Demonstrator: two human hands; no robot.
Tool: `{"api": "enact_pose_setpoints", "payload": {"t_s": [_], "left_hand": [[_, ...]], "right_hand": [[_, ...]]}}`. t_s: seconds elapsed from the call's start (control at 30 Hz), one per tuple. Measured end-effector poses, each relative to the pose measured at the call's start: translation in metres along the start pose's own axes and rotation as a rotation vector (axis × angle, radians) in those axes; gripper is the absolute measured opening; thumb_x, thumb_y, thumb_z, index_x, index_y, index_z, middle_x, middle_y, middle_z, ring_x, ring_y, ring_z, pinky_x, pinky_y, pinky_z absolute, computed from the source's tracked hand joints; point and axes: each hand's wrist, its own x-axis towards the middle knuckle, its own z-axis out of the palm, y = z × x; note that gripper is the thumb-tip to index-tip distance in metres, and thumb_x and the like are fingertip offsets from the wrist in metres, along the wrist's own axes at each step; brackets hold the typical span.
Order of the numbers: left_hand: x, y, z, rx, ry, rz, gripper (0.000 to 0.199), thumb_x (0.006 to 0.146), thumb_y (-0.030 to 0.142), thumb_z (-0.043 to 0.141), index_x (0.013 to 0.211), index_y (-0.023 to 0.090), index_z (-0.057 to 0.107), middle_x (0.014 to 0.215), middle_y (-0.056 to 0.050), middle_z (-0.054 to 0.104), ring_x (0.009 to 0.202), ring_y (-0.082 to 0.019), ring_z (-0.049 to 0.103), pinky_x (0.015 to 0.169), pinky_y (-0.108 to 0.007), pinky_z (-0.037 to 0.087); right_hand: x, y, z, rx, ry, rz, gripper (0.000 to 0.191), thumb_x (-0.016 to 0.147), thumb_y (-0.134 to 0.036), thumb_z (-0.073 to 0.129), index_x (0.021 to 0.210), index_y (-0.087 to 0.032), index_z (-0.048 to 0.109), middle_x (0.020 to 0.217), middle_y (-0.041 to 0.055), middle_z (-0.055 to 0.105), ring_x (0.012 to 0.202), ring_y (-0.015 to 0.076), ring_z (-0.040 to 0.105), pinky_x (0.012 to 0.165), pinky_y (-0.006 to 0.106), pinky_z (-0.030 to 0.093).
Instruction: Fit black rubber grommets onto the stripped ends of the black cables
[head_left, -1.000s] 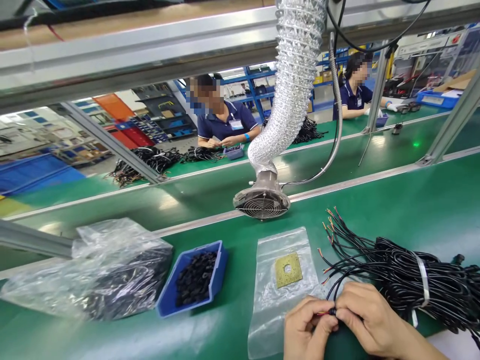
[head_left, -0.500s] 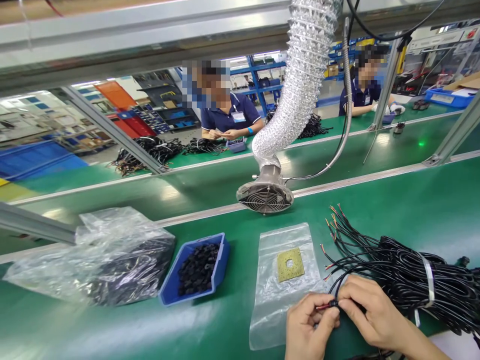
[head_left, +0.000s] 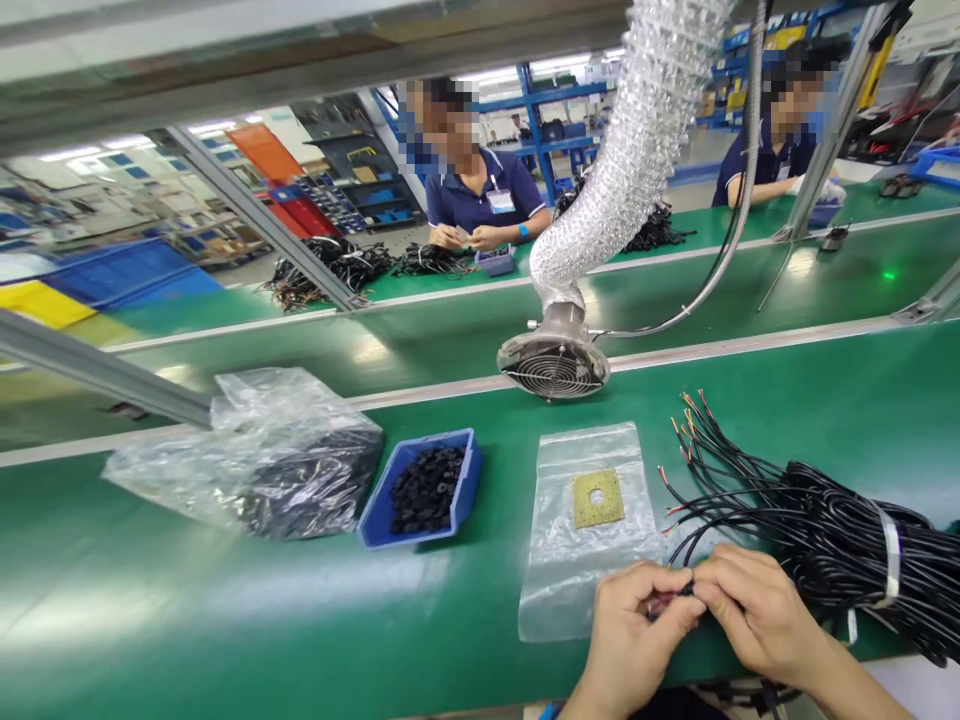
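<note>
At the lower right, my left hand (head_left: 637, 625) is closed, thumb and fingers pinching the end of a black cable where reddish wires show. A small black part (head_left: 688, 589) sits at the cable end between both hands' fingertips; its exact shape is mostly covered. My right hand (head_left: 757, 610) is closed in a pinch on the cable just beside it, its fingertips touching those of the left. Right behind my hands lies a bundle of black cables (head_left: 817, 530), tied with a white band (head_left: 891, 560), their stripped coloured wire ends fanned leftward.
A yellow sponge (head_left: 585, 512) with a hole lies on a clear plastic bag (head_left: 559, 600). Left of it stands a blue bin (head_left: 469, 490) of small black parts (head_left: 427, 490), beside a larger plastic bag (head_left: 300, 470). A fume extractor hood (head_left: 555, 370) hangs overhead. Two co-workers (head_left: 487, 190) sit opposite.
The view has shifted, so the bench items appear further right and slightly higher. Both hands keep their pinch, and their fingertips now cover more of the small black part.
</note>
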Motion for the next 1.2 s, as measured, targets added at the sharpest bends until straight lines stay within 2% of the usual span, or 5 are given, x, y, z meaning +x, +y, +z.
{"api": "enact_pose_setpoints", "payload": {"t_s": [0.23,0.6,1.03,1.1,1.2], "left_hand": [[0.0,0.013,0.004,-0.269,0.018,-0.235,0.029,0.072,0.035,0.081,0.086,0.012,0.07,0.068,-0.005,0.07,0.059,-0.015,0.067,0.062,-0.026,0.056],[0.002,0.014,0.004,-0.055,-0.004,-0.092,0.016,0.073,0.029,0.081,0.083,0.017,0.077,0.073,-0.005,0.071,0.062,-0.015,0.065,0.059,-0.023,0.049],[0.0,0.013,0.003,0.063,-0.007,0.009,0.018,0.078,0.033,0.079,0.086,0.017,0.079,0.072,-0.005,0.072,0.061,-0.014,0.063,0.06,-0.024,0.049],[-0.006,0.013,0.001,0.1,-0.057,0.073,0.018,0.078,0.033,0.078,0.087,0.017,0.079,0.069,-0.004,0.07,0.058,-0.012,0.059,0.058,-0.022,0.047],[-0.014,0.013,-0.001,0.135,-0.315,0.196,0.026,0.076,0.038,0.079,0.091,0.017,0.079,0.08,-0.006,0.072,0.069,-0.014,0.064,0.067,-0.022,0.05]], "right_hand": [[0.004,-0.004,-0.014,0.055,-0.038,0.109,0.011,0.094,-0.012,0.049,0.092,-0.017,0.059,0.076,0.0012,0.06,0.068,0.0118,0.054,0.063,0.026,0.044],[0.005,0.0,-0.016,0.045,-0.098,0.045,0.012,0.095,-0.011,0.048,0.087,-0.017,0.055,0.067,-0.0009,0.055,0.058,0.0096,0.048,0.056,0.023,0.038],[0.011,-0.012,-0.028,0.088,-0.231,0.2,0.024,0.099,-0.017,0.044,0.078,-0.018,0.055,0.063,-0.0043,0.055,0.055,0.0059,0.052,0.053,0.019,0.039],[0.008,-0.017,-0.038,0.059,-0.324,0.196,0.026,0.101,-0.02,0.043,0.078,-0.019,0.057,0.065,-0.0039,0.057,0.057,0.0064,0.053,0.054,0.019,0.04],[0.005,-0.024,-0.055,-0.163,-0.376,0.113,0.023,0.102,-0.024,0.041,0.097,-0.02,0.063,0.085,0.0005,0.068,0.076,0.011,0.063,0.07,0.022,0.048]]}}
